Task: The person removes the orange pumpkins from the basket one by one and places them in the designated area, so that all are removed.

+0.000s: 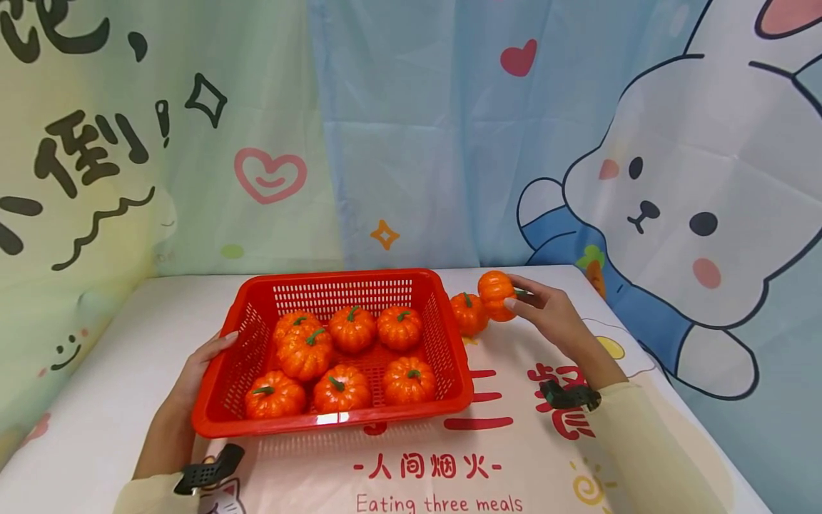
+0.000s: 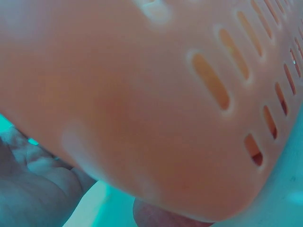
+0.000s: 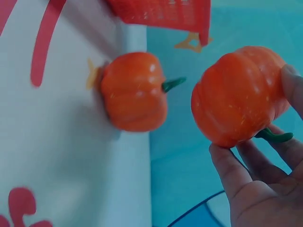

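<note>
My right hand (image 1: 549,312) holds a small orange toy pumpkin (image 1: 496,294) between thumb and fingers, its green stem turned toward the palm. In the right wrist view this pumpkin (image 3: 241,94) is clear of the table. A second pumpkin (image 1: 470,315) stands on the table just beside the basket. My left hand (image 1: 200,364) grips the left side of a red plastic basket (image 1: 334,421), with a finger at its rim. Several pumpkins (image 1: 343,387) lie inside the basket. The left wrist view shows the basket wall (image 2: 118,118) up close, with part of the left hand (image 2: 38,184) beside it.
A light tablecloth (image 1: 443,467) printed with red writing covers the table. Behind it hangs a pastel curtain (image 1: 398,143) with hearts and a cartoon rabbit. Each wrist carries a black strap device (image 1: 570,395).
</note>
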`<control>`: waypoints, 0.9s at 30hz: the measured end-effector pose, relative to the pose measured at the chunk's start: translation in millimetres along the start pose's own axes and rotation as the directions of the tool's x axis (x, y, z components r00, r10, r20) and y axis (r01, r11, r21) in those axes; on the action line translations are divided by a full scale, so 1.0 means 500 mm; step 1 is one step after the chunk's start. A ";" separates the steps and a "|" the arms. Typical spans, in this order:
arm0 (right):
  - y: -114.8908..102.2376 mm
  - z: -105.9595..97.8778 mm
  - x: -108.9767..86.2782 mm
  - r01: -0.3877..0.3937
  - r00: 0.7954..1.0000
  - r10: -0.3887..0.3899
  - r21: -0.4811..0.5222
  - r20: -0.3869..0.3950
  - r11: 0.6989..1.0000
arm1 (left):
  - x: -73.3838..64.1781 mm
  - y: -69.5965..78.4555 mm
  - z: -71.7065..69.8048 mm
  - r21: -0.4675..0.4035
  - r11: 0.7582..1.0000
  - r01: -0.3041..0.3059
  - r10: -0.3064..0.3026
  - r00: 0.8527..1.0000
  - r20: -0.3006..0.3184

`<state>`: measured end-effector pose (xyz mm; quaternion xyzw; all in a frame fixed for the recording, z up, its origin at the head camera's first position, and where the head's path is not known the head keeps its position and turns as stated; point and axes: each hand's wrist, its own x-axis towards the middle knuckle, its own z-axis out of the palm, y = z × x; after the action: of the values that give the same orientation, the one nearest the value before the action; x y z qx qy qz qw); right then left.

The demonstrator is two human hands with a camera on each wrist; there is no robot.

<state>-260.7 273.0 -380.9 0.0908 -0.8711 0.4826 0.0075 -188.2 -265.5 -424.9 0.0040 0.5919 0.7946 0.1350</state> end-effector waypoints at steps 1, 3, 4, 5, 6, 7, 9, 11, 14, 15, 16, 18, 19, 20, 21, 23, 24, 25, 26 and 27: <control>0.005 -0.001 0.001 -0.009 1.000 0.009 -0.007 -0.009 1.000 | 0.000 0.001 0.000 -0.001 1.000 0.001 -0.001 1.000 -0.002; 0.016 -0.004 0.002 -0.025 0.999 0.024 -0.013 -0.026 1.000 | 0.001 0.003 -0.001 -0.007 1.000 0.000 0.000 1.000 0.004; 0.022 -0.006 0.002 -0.031 0.999 0.031 -0.014 -0.033 0.999 | 0.001 0.003 -0.001 -0.010 1.000 0.001 -0.001 1.000 0.005; 0.027 -0.009 0.001 -0.037 0.999 0.037 -0.013 -0.040 0.999 | 0.001 0.004 -0.001 -0.011 1.000 0.002 -0.002 1.000 0.006; 0.033 -0.011 0.001 -0.044 0.998 0.043 -0.012 -0.045 0.999 | 0.002 0.004 -0.001 -0.014 1.000 0.002 -0.002 1.000 0.007; 0.038 -0.013 0.000 -0.049 0.998 0.049 -0.011 -0.049 0.999 | 0.002 0.004 -0.001 -0.015 1.000 0.001 -0.001 1.000 0.010; 0.047 -0.017 -0.002 -0.064 0.996 0.063 -0.018 -0.057 0.998 | 0.002 0.003 -0.002 -0.018 1.000 0.000 0.000 1.000 0.012; 0.057 -0.020 -0.001 -0.082 0.995 0.079 -0.030 -0.066 0.996 | 0.002 0.003 -0.002 -0.019 1.000 -0.002 0.002 1.000 0.009; 0.069 -0.021 0.002 -0.114 0.991 0.110 -0.050 -0.077 0.992 | 0.002 0.003 -0.003 -0.023 1.000 -0.003 0.003 1.000 0.010; 0.074 -0.021 0.003 -0.126 0.989 0.121 -0.051 -0.081 0.991 | 0.002 0.003 -0.003 -0.020 1.000 -0.002 0.002 1.000 0.009; 0.077 -0.020 0.004 -0.137 0.987 0.133 -0.051 -0.087 0.989 | 0.002 0.002 -0.003 -0.019 1.000 0.000 0.001 1.000 0.008; 0.093 -0.016 0.009 -0.161 0.982 0.156 -0.043 -0.108 0.986 | 0.001 0.001 -0.002 -0.014 1.000 0.001 -0.001 1.000 0.004; 0.097 -0.014 0.011 -0.174 0.980 0.169 -0.039 -0.109 0.984 | 0.001 0.000 -0.002 -0.012 1.000 0.001 -0.001 1.000 0.000; 0.102 -0.011 0.013 -0.189 0.977 0.184 -0.035 -0.109 0.981 | 0.001 -0.001 -0.003 -0.012 1.000 0.002 -0.002 1.000 -0.003; 0.107 -0.008 0.015 -0.209 0.972 0.204 -0.036 -0.115 0.977 | 0.001 -0.001 -0.002 -0.012 1.000 0.002 -0.002 1.000 -0.007; 0.115 -0.003 0.019 -0.243 0.963 0.237 -0.041 -0.127 0.969 | 0.001 -0.002 -0.002 -0.016 1.000 0.004 -0.004 1.000 -0.011; 0.119 -0.002 0.020 -0.253 0.961 0.246 -0.047 -0.124 0.966 | 0.001 -0.003 -0.002 -0.015 1.000 0.006 -0.006 1.000 -0.013; 0.115 -0.001 0.019 -0.262 0.961 0.255 -0.056 -0.111 0.963 | 0.001 -0.003 -0.001 -0.014 1.000 0.006 -0.006 1.000 -0.015; 0.116 -0.001 0.019 -0.269 0.959 0.261 -0.061 -0.113 0.961 | 0.001 -0.003 -0.001 -0.012 1.000 0.006 -0.006 1.000 -0.014; 0.117 0.000 0.020 -0.278 0.955 0.268 -0.064 -0.127 0.959 | 0.001 -0.003 -0.001 -0.009 1.000 0.006 -0.006 1.000 -0.014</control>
<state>-280.1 301.8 -429.1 -0.0593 -0.8921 0.4479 -0.0043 -188.3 -265.4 -426.4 -0.0040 0.5893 0.7969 0.1331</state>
